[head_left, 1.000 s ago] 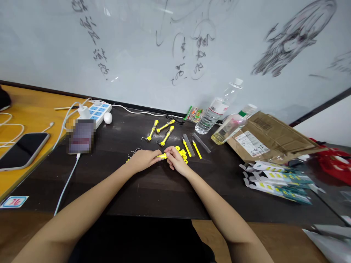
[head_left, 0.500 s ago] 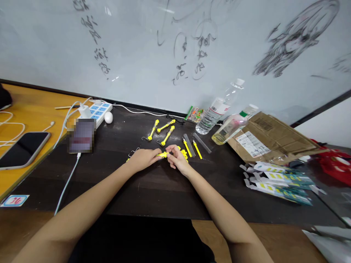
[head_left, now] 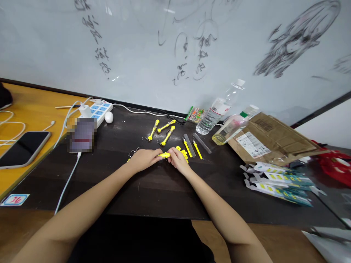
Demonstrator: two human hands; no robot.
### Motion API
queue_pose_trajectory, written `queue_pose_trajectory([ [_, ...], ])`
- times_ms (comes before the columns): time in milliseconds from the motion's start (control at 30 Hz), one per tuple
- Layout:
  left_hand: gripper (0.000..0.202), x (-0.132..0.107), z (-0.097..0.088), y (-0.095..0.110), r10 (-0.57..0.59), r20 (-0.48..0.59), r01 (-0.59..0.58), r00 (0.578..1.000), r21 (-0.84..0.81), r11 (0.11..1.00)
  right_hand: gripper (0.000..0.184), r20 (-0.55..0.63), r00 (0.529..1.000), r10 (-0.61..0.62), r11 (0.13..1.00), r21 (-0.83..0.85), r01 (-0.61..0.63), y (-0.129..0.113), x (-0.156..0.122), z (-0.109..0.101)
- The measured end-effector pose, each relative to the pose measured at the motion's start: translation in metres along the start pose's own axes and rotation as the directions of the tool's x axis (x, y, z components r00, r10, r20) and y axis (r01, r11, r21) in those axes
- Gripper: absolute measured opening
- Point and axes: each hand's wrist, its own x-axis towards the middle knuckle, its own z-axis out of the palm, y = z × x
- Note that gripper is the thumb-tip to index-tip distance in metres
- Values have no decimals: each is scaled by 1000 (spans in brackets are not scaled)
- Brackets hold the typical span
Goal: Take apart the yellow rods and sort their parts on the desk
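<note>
My left hand (head_left: pixel 144 159) and my right hand (head_left: pixel 178 159) meet at the middle of the dark table (head_left: pixel 153 186), both pinched on one small yellow hooked tool (head_left: pixel 164 155) held between them. Under my left hand a wire hook (head_left: pixel 133 151) sticks out. Small yellow caps (head_left: pixel 183 152) lie just behind my right hand. Three finished yellow hooked tools (head_left: pixel 161 130) lie further back. Two yellow sticks with grey sleeves (head_left: pixel 192 145) lie to their right.
A power strip (head_left: pixel 97 110), a white egg-shaped object (head_left: pixel 108 117) and a charging phone (head_left: pixel 81 134) sit at the left; another phone (head_left: pixel 22 148) lies on the orange desk. Two plastic bottles (head_left: pixel 219 117), a cardboard package (head_left: pixel 270 138) and stacked packets (head_left: pixel 276 179) are at the right.
My right hand's fingers have shifted slightly on the yellow tool's end; both hands stay in the same place.
</note>
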Motion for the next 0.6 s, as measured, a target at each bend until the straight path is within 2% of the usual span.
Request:
queue_pose_trajectory([
  [100,33,0,-1,1,4,1,-4,1000,5,1000,49,-13,1000,5,993,-118,-7,3,1,-1],
  [200,33,0,-1,2,5,8,-5,1000,9,1000,51,15,1000,8,990,-139,-5,3,1,-2],
  [467,31,1,0,0,13,1,-13,1000,9,1000,17,100,995,3,1000,16,-5,-9,-4,-2],
  [600,33,1,1,0,22,0,-22,1000,8,1000,10,116,992,39,997,68,-47,-12,-4,-2],
])
